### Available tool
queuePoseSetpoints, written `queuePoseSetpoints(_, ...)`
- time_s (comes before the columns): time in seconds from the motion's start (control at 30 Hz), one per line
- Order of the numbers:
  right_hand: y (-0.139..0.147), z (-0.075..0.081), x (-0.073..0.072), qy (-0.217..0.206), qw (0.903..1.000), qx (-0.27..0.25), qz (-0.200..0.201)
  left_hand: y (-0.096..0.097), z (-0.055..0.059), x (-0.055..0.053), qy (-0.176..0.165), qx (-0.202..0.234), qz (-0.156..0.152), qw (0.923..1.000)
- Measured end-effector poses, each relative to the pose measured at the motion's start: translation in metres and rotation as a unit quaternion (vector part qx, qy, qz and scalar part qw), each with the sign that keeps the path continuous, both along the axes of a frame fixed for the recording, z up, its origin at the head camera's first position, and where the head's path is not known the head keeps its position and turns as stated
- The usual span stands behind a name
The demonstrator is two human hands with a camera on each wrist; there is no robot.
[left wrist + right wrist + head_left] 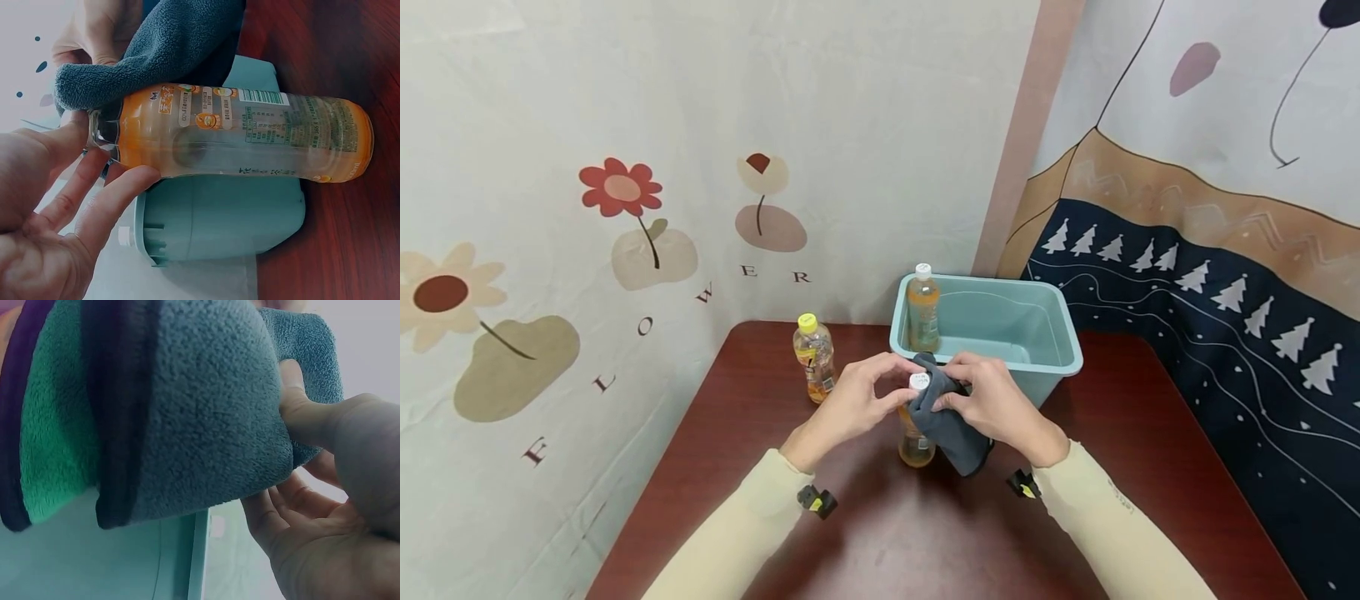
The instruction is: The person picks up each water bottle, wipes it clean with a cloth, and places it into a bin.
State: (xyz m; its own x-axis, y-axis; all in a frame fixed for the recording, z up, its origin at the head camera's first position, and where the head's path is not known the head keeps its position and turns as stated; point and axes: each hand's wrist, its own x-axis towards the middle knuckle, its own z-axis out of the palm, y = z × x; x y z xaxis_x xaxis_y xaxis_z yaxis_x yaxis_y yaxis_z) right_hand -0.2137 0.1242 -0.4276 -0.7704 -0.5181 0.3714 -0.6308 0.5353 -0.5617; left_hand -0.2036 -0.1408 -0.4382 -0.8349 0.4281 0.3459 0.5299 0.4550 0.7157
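Note:
An orange-labelled plastic bottle (237,134) with a white cap (919,381) stands upright on the table. My left hand (863,393) holds it at the neck, thumb and fingers on either side just below the cap. A dark grey-blue terry cloth (953,435) with dark edging lies against the bottle's top and hangs down its right side. My right hand (996,400) pinches this cloth (212,406) between thumb and fingers, close to the cap. Some right fingers are hidden behind the cloth in the head view.
Behind the hands is a light teal plastic bin (1007,312), with another white-capped bottle (923,312) standing inside its left end. A yellow-capped bottle (815,358) stands on the dark red table (737,425) to the left. A printed curtain (865,125) hangs behind the table.

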Motion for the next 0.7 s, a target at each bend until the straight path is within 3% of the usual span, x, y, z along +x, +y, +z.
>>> queuePoseSetpoints(0.4, 0.007, -0.008, -0.003, -0.007, 0.9994, 0.034, 0.003, 0.002, -0.002, 0.0, 0.0, 0.002, 0.006, 1.0)
queuePoseSetpoints(0.53, 0.009, -0.02, -0.005, -0.014, 0.9985, 0.053, -0.001, 0.003, -0.002, 0.0, 0.003, -0.003, 0.01, 0.9999)
queuePoseSetpoints(0.7, 0.01, -0.045, -0.008, -0.025, 0.996, 0.085, 0.006, 0.004, -0.001, 0.002, 0.007, -0.005, 0.011, 0.9999)
